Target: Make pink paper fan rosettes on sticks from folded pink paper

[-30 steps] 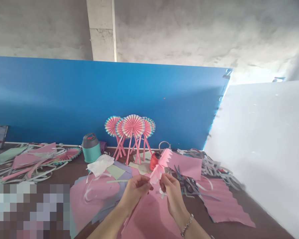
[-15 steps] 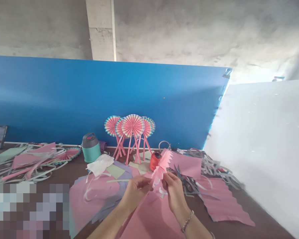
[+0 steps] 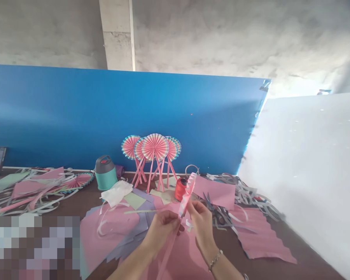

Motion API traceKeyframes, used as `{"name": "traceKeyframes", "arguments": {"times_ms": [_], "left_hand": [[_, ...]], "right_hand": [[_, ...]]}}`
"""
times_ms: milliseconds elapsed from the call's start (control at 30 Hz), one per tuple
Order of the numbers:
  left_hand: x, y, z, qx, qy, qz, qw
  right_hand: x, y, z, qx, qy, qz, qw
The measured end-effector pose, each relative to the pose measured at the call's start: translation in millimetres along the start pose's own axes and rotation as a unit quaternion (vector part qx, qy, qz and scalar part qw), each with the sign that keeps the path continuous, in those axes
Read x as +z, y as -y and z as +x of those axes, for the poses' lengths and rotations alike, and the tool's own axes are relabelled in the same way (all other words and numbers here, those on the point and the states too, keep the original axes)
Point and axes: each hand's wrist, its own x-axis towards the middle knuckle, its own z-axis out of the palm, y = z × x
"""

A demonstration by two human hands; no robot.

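Note:
A pleated pink paper strip [image 3: 188,192] with a pale zigzag edge stands up between my two hands. My left hand [image 3: 164,228] pinches its lower end, where a long pink strip runs down toward the near edge. My right hand [image 3: 200,221] grips its right side, thumb and forefinger together. Just behind the pleats is a red thread spool [image 3: 179,189]. Below my hands lies pink paper [image 3: 182,256]. Scissors [image 3: 211,206] rest right of my right hand, partly among paper strips.
Pink paper fans [image 3: 155,147] on crossed sticks stand by the blue panel [image 3: 175,105]. A teal container [image 3: 105,174], white tissue [image 3: 116,193] and stacked paper lie left. Paper strips are heaped at both sides. Creased pink paper [image 3: 262,237] lies right.
The pleated paper has turned to a narrower, more edge-on view and shifted slightly left. My right hand has moved a little left with it.

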Motion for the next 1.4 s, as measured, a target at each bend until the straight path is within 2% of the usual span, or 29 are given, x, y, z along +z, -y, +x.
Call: {"name": "traceKeyframes", "arguments": {"times_ms": [67, 133, 300, 367, 500, 600, 667, 800, 933, 1133, 1267, 1333, 1400], "left_hand": [[-0.9, -1, 0, 0.002, -0.009, -0.013, 1.000], [-1.9, -2, 0, -0.001, -0.012, -0.018, 1.000], [-4.0, 0, 3, -0.041, 0.019, -0.015, 0.999], [-5.1, 2, 4, -0.062, 0.025, -0.009, 0.998], [-8.0, 4, 3, -0.066, 0.033, -0.067, 0.995], [-11.5, 5, 4, -0.063, 0.039, -0.149, 0.986], [-14.6, 4, 6, -0.049, 0.017, -0.198, 0.979], [-20.3, 0, 9, -0.014, -0.041, -0.267, 0.963], [-23.1, -6, 10, 0.000, -0.043, -0.304, 0.952], [-32.5, -13, 12, 0.046, -0.049, -0.389, 0.919], [-43.7, -19, 15, 0.052, -0.046, -0.434, 0.898], [-47.4, -22, 15, 0.046, -0.037, -0.446, 0.893], [-48.9, -25, 14, 0.034, -0.019, -0.454, 0.890]], "right_hand": [[3, 0, -4, -0.008, 0.035, -0.023, 0.999], [5, 1, -7, -0.015, 0.040, -0.044, 0.998], [4, 4, -8, -0.060, -0.026, -0.102, 0.993], [3, 5, -7, -0.061, -0.027, -0.104, 0.992], [3, 10, -8, -0.043, 0.019, -0.089, 0.995], [4, 16, -13, -0.066, 0.049, -0.082, 0.993], [6, 16, -17, -0.085, 0.087, -0.119, 0.985], [11, 2, -24, -0.128, 0.154, -0.284, 0.938], [14, -11, -28, -0.178, 0.222, -0.351, 0.892], [7, -6, -24, -0.180, 0.205, -0.374, 0.886], [-6, 0, -7, -0.157, 0.251, -0.442, 0.846], [-19, 7, 8, -0.099, 0.182, -0.524, 0.826], [-35, 14, 25, -0.048, 0.114, -0.612, 0.781]]}}
